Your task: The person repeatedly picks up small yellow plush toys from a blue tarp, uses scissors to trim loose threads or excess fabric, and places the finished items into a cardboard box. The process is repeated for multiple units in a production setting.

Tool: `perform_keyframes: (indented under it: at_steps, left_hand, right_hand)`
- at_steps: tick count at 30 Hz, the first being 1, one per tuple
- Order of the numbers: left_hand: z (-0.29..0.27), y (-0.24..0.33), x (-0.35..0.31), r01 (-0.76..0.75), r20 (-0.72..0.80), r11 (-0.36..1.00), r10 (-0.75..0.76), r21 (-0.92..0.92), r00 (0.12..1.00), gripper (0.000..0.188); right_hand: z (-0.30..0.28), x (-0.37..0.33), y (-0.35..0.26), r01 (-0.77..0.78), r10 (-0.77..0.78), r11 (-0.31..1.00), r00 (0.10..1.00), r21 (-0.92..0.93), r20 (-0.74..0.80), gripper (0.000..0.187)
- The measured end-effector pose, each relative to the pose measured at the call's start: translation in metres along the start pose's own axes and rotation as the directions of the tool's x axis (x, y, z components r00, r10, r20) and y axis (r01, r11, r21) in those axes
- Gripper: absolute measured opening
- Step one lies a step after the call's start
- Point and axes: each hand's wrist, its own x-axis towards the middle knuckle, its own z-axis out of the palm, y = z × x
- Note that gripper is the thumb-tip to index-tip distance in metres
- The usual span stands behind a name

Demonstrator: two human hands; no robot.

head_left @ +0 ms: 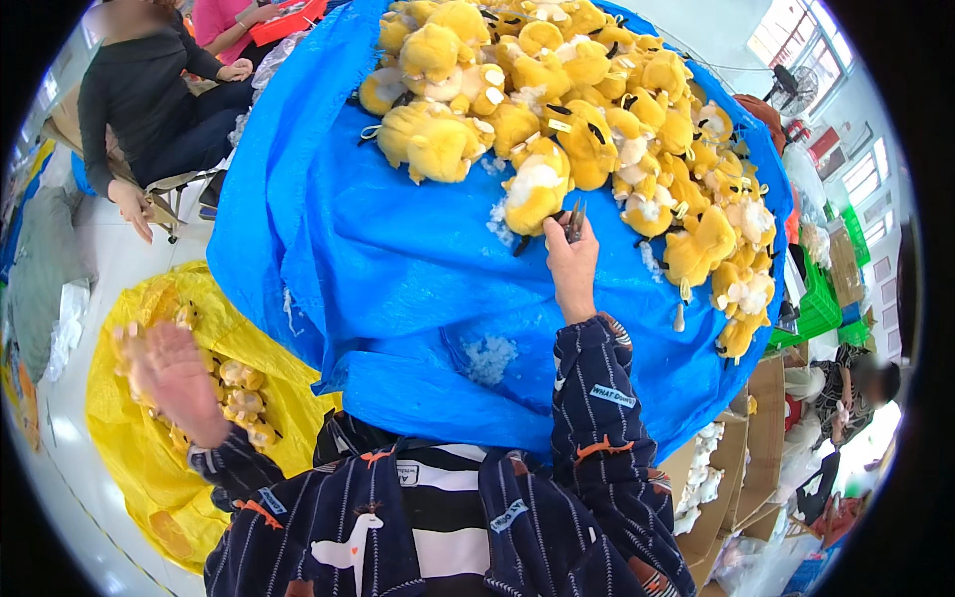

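My right hand [571, 267] is closed around a small pair of metal snips [576, 217], whose two points stick up past my fingers. Its fingertips touch the lower end of a yellow plush toy [535, 189] with a white belly, at the near edge of a heap of similar plush toys [587, 75]. Off to the left, my left hand [179, 373] is stretched out with fingers apart, blurred by motion, and nothing shows in it. Beneath and beside it, several small plush toys [242, 398] lie in a yellow plastic sack [134, 478].
A blue tarp [428, 259] covers the work surface, with a tuft of white stuffing [489, 358] on it. A seated person [149, 109] is at upper left, another person [841, 398] at the right. Cardboard boxes [758, 438] and green crates [821, 303] stand to the right.
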Motion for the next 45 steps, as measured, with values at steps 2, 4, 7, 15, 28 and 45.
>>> perform_keyframes:
  at_steps: [2, 4, 7, 15, 28, 45]
  left_hand:
    - [0.017, -0.037, -0.036, 0.064, 0.296, 0.951, -0.157, 0.302, 0.942, 0.036]
    - [0.043, -0.075, -0.063, 0.072, 0.427, 0.831, -0.355, 0.552, 0.832, 0.022]
    - [0.077, -0.119, -0.103, -0.329, 0.718, 0.673, -0.446, 0.662, 0.534, 0.027]
    - [0.147, -0.155, -0.154, -0.696, 0.899, 0.641, -0.437, 0.324, 0.016, 0.07]
    - [0.07, -0.203, -0.179, 0.529, 0.387, 0.438, -0.898, 0.727, 0.211, 0.037]
    - [0.043, -0.214, -0.206, 0.314, 0.505, 0.59, -0.804, 0.744, 0.314, 0.044]
  right_hand:
    - [-0.008, -0.012, -0.018, 0.117, -0.117, 0.993, 0.993, -0.028, -0.021, 0.013]
    - [-0.023, -0.026, -0.034, 0.206, -0.207, 0.978, 0.977, -0.031, -0.043, 0.011]
    - [-0.052, -0.053, -0.061, 0.13, -0.127, 0.984, 0.991, -0.125, 0.03, 0.008]
    - [-0.089, -0.096, -0.129, 0.371, -0.142, 0.855, 0.84, -0.362, 0.524, 0.017]
    - [-0.055, -0.115, -0.028, -0.035, 0.12, 0.961, 0.946, -0.273, 0.302, 0.034]
    - [-0.013, -0.165, -0.004, 0.043, 0.065, 0.893, 0.973, -0.447, 0.222, 0.019]
